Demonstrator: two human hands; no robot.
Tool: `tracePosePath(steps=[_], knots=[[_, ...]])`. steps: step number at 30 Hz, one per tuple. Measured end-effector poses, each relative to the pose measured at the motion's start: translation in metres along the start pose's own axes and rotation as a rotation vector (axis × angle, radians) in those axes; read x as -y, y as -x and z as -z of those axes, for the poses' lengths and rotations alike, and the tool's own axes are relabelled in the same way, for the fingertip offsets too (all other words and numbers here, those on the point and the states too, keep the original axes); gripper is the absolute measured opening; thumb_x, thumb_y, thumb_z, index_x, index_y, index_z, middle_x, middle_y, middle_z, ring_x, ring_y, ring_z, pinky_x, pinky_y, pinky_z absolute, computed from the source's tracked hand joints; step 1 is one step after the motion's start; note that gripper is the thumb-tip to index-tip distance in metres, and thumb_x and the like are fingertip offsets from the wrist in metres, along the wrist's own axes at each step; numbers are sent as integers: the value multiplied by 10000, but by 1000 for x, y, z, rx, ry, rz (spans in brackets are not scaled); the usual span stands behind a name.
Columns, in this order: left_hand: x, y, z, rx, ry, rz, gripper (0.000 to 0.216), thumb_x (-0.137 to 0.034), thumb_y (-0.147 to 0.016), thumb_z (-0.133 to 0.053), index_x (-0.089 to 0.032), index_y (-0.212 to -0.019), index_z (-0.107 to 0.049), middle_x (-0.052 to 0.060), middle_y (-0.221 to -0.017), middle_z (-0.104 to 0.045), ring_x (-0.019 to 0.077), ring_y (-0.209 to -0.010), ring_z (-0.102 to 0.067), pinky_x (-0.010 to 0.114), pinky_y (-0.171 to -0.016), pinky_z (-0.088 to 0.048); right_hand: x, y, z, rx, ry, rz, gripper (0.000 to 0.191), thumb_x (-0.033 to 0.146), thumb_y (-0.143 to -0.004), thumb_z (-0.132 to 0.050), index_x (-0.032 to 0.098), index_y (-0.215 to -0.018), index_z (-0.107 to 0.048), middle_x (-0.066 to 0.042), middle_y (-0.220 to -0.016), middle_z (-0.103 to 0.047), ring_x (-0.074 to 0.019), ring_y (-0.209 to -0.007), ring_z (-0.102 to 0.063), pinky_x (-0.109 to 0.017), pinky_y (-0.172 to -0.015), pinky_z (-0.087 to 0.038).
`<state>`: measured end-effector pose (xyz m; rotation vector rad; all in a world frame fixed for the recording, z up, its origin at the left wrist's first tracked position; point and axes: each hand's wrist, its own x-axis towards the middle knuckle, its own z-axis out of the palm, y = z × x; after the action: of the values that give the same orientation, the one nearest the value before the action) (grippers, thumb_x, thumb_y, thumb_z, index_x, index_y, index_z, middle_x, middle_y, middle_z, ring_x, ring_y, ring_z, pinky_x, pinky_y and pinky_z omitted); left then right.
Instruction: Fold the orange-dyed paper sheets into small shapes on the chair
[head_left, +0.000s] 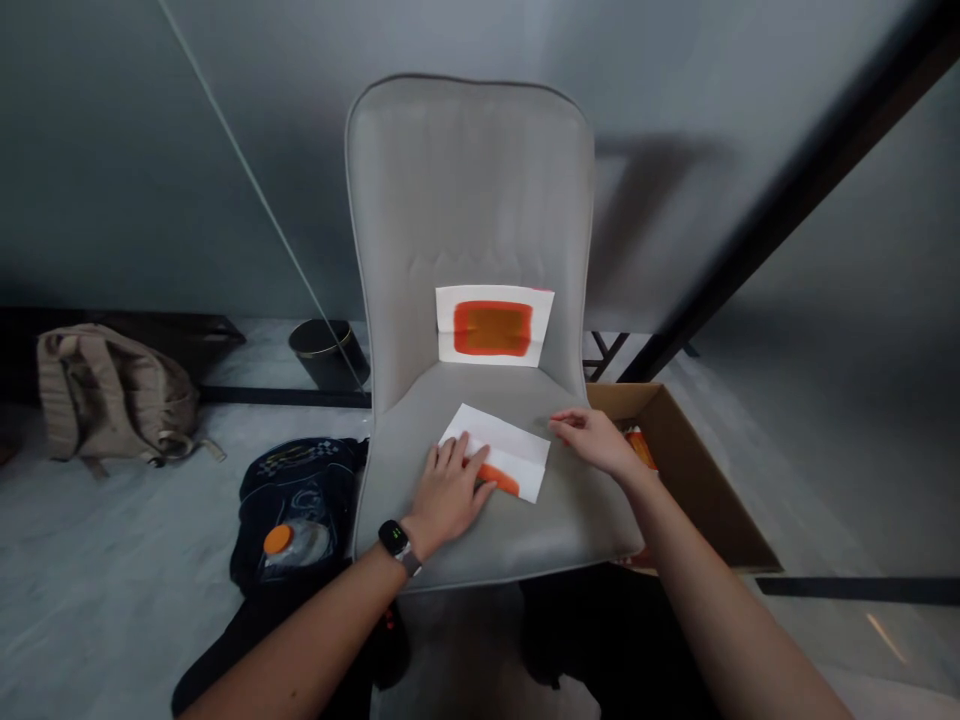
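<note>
White creased sheet (521, 452) with an orange patch, lying flat on the grey chair seat (577, 520); pressed down by the left hand (448, 490), fingers spread apart over it, clamped on nothing; right hand (600, 440) near the sheet's right edge, apart from it, fingers curled towards the thumb; cannot tell whether quite together or pinching anything; already propped upright against the backrest (472, 160), white painted paper (493, 328) with an orange border round a browner centre; on the seat, seemingly part-worked, judging by the crease; cannot tell how much is left to do; no readable writing on either; on the watch (394, 540), green marks too small to read; on the dark bag (300, 500), checkered pattern and pale emblem, illegible; in the cardboard box (712, 500), orange packaging (641, 448), no legible brand.
</note>
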<state>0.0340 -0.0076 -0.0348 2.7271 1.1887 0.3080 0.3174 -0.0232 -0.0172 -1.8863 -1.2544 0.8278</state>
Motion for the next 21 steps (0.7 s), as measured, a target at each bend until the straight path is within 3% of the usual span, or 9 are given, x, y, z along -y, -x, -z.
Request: tracePosePath(steps=[4, 9, 13, 17, 19, 21], knots=[[-1, -8, -11, -12, 54, 91, 593, -590, -1043, -425, -217, -1495, -522, 167, -1621, -415, 423, -1493, -363, 638, -1199, -285, -5, -11, 9, -95, -113, -39, 238, 348, -842, -680, 138, -915, -765, -57, -745, -724, -166, -634, -629, -289, -625, -488], [-5, -24, -20, -24, 43, 137, 595, -537, -1029, -480, -166, -1494, -505, 196, -1631, -400, 441, -1528, -305, 649, -1216, -242, -10, -28, -3, -176, -237, -104, 236, 347, -808, -669, 133, -869, -744, -65, -716, -719, -161, -603, -639, -250, -536, -477], [1, -32, -12, 81, 49, 51, 644, -486, -1015, -524, -150, -1557, -436, 212, -1673, -314, 438, -1558, -240, 637, -1233, -216, -36, -31, -9, -294, -237, -99, 338, 431, -822, -621, 128, -944, -710, -71, -748, -712, -167, -597, -624, -238, -464, -446], [15, -37, 1, 226, 127, -102, 671, -458, -976, -578, -229, -1582, -406, 149, -1695, -291, 382, -1579, -214, 610, -1248, -214, -56, -26, -14, -408, -218, -63, 484, 536, -885, -510, 124, -1074, -679, -93, -814, -721, -187, -639, -626, -274, -508, -494], [20, -39, 6, 272, 163, -182, 632, -445, -959, -604, -292, -1552, -450, 92, -1690, -325, 347, -1581, -230, 591, -1260, -209, -54, -24, -18, -397, -188, -36, 442, 532, -864, -563, 141, -1013, -708, -96, -832, -732, -206, -702, -650, -303, -604, -529], [19, -37, 10, 286, 185, -243, 592, -441, -948, -633, -345, -1515, -492, 48, -1683, -351, 337, -1576, -252, 583, -1261, -221, -44, -24, -22, -296, -55, 21, 372, 507, -846, -629, 172, -957, -744, -84, -845, -744, -223, -773, -670, -325, -712, -535]])
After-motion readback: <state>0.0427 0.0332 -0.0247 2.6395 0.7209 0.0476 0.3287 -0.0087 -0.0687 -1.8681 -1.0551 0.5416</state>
